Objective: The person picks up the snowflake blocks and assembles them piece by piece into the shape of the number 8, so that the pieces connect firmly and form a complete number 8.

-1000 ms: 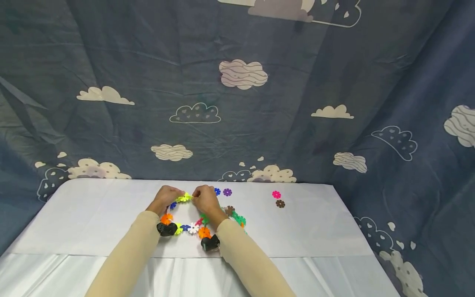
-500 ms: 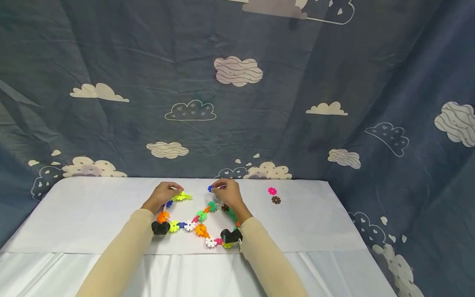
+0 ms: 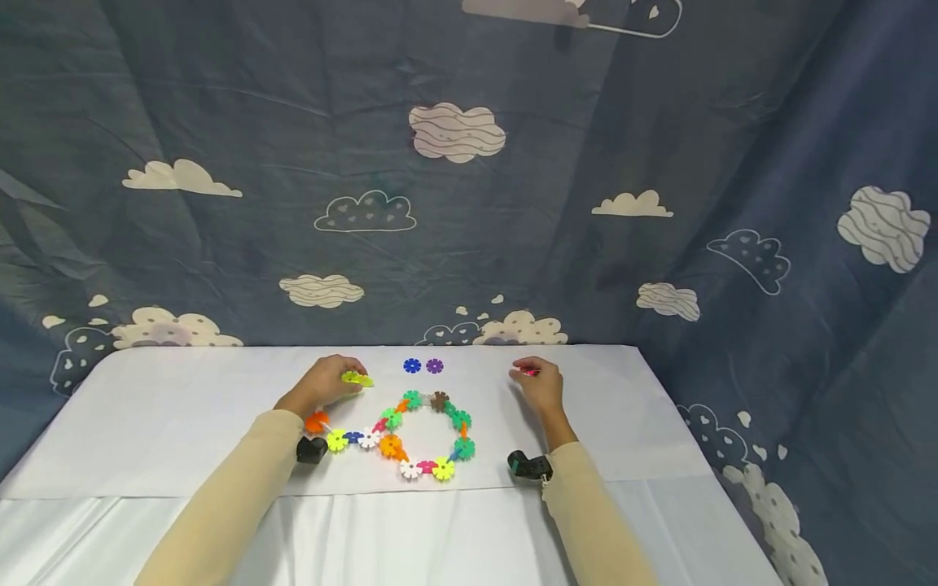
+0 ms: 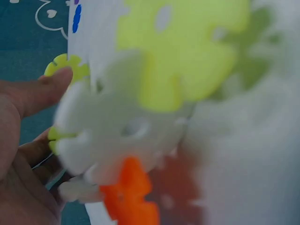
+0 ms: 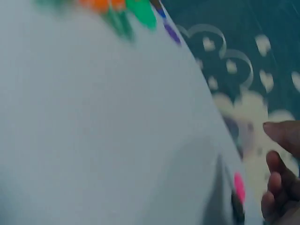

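My left hand [image 3: 330, 381] pinches a yellow notched disc [image 3: 357, 378] at the end of a chain of interlocking plastic discs. In the left wrist view the thumb lies on that yellow disc [image 4: 77, 70], with a blurred white disc [image 4: 126, 126] and an orange disc [image 4: 131, 194] hanging close by. At the right my right hand [image 3: 542, 387] hovers by a pink disc [image 3: 531, 372], thumb and fingers apart in the right wrist view. There the pink disc [image 5: 239, 186] and a brown disc [image 5: 237, 207] lie on the table; the hand hides the brown one from the head view.
Linked discs form a ring [image 3: 462, 419] on the white table [image 3: 623, 439], joined at its left to the chain. A blue disc [image 3: 413, 365] and a purple disc [image 3: 435, 365] lie near the back edge. A dark cloud-patterned curtain [image 3: 469, 244] hangs behind.
My right hand has left the yellow end of the chain and moved right, past the blue and purple discs, to the pink one. The left hand still holds the yellow end.
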`<action>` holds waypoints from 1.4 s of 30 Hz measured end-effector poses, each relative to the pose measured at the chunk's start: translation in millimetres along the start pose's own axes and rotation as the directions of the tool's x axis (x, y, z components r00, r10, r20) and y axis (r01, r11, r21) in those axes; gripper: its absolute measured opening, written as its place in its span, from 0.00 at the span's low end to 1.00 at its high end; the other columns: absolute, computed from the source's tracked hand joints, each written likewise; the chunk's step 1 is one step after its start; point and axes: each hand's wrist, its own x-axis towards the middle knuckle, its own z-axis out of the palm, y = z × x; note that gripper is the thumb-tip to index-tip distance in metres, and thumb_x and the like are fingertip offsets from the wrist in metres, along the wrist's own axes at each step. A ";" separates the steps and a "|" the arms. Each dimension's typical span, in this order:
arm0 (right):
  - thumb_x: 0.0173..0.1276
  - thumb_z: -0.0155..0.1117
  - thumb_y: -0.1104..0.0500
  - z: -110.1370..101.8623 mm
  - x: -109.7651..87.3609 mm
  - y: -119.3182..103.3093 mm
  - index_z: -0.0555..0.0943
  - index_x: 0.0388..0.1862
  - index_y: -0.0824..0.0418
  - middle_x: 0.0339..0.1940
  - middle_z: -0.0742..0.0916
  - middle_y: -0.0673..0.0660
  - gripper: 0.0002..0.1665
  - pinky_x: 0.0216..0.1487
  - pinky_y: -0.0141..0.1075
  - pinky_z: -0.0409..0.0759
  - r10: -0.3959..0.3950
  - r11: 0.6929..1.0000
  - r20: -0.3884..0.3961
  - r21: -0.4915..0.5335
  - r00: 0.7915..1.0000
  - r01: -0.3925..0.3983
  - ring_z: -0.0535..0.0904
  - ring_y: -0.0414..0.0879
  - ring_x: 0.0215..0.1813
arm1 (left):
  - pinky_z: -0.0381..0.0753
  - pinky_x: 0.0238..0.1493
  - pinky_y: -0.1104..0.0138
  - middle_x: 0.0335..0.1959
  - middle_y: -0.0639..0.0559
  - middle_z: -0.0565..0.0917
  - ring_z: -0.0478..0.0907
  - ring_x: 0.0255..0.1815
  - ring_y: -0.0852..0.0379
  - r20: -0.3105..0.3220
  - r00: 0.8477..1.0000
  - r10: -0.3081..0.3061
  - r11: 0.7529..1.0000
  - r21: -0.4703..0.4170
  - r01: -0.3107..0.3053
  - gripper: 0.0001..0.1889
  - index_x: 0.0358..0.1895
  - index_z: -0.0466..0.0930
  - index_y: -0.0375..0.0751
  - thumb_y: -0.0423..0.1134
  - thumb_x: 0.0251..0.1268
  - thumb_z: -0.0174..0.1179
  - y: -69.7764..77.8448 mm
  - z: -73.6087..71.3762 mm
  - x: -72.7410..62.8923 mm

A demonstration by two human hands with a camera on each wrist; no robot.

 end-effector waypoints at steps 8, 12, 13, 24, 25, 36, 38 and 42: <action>0.61 0.69 0.62 -16.8 6.8 32.0 0.79 0.50 0.72 0.43 0.81 0.66 0.21 0.50 0.47 0.75 0.174 0.976 0.055 -0.143 0.983 -0.164 0.76 0.57 0.47 | 0.67 0.61 0.44 0.49 0.38 0.82 0.74 0.55 0.38 -0.053 0.998 -0.038 0.999 0.007 0.038 0.08 0.44 0.84 0.38 0.34 0.64 0.62 -7.9 4.7 -4.7; 0.60 0.70 0.62 -18.9 10.0 33.5 0.78 0.48 0.73 0.44 0.82 0.67 0.21 0.54 0.50 0.74 0.174 0.963 0.068 -0.219 0.982 -0.155 0.76 0.59 0.49 | 0.69 0.58 0.46 0.46 0.41 0.83 0.75 0.51 0.41 -0.087 0.996 -0.036 0.998 -0.046 0.032 0.07 0.43 0.84 0.38 0.34 0.65 0.61 -10.3 5.5 -4.6; 0.59 0.71 0.62 -19.4 10.6 32.9 0.77 0.47 0.72 0.43 0.82 0.67 0.21 0.53 0.50 0.74 0.174 0.962 0.064 -0.223 0.983 -0.156 0.76 0.59 0.48 | 0.69 0.58 0.46 0.45 0.42 0.83 0.75 0.50 0.42 -0.094 0.995 -0.035 0.998 -0.061 0.030 0.07 0.43 0.84 0.38 0.34 0.65 0.61 -10.7 5.3 -4.2; 0.59 0.69 0.69 -11.0 3.0 24.3 0.81 0.42 0.72 0.36 0.84 0.64 0.12 0.34 0.33 0.80 0.096 0.995 0.083 0.009 0.992 -0.097 0.79 0.46 0.33 | 0.72 0.54 0.51 0.45 0.42 0.84 0.76 0.45 0.47 -0.101 0.993 -0.059 0.989 -0.141 0.044 0.08 0.45 0.84 0.36 0.34 0.67 0.60 -12.4 4.3 -2.7; 0.61 0.68 0.69 -7.1 1.6 20.8 0.82 0.43 0.72 0.37 0.85 0.65 0.12 0.31 0.32 0.81 0.076 0.996 0.102 0.042 0.992 -0.080 0.80 0.45 0.31 | 0.72 0.53 0.51 0.44 0.43 0.84 0.76 0.45 0.47 -0.100 0.993 -0.061 0.988 -0.147 0.046 0.08 0.45 0.84 0.36 0.34 0.67 0.60 -12.5 4.5 -2.4; 0.61 0.66 0.72 58.3 -25.9 -65.9 0.81 0.44 0.72 0.30 0.87 0.64 0.11 0.30 0.39 0.84 -0.102 0.957 0.330 0.291 0.938 0.001 0.83 0.45 0.24 | 0.73 0.53 0.52 0.44 0.45 0.84 0.76 0.46 0.48 -0.096 0.992 -0.079 0.984 -0.164 0.062 0.08 0.45 0.83 0.36 0.34 0.68 0.58 -13.8 9.8 -1.7; 0.63 0.65 0.71 73.8 -28.6 -76.9 0.81 0.43 0.72 0.29 0.87 0.63 0.10 0.28 0.37 0.83 -0.132 0.959 0.382 0.282 0.915 0.020 0.82 0.43 0.23 | 0.73 0.52 0.52 0.44 0.44 0.84 0.77 0.45 0.48 -0.104 0.992 -0.070 0.984 -0.169 0.052 0.08 0.44 0.84 0.35 0.34 0.68 0.59 -13.2 11.4 -1.8; 0.65 0.63 0.70 102.4 -29.4 -90.8 0.83 0.42 0.72 0.28 0.86 0.60 0.08 0.26 0.34 0.83 -0.150 0.965 0.468 0.259 0.871 0.027 0.81 0.41 0.21 | 0.74 0.52 0.53 0.42 0.45 0.84 0.77 0.44 0.49 -0.110 0.992 -0.063 0.985 -0.167 0.044 0.07 0.43 0.84 0.36 0.34 0.67 0.59 -12.9 14.6 -0.8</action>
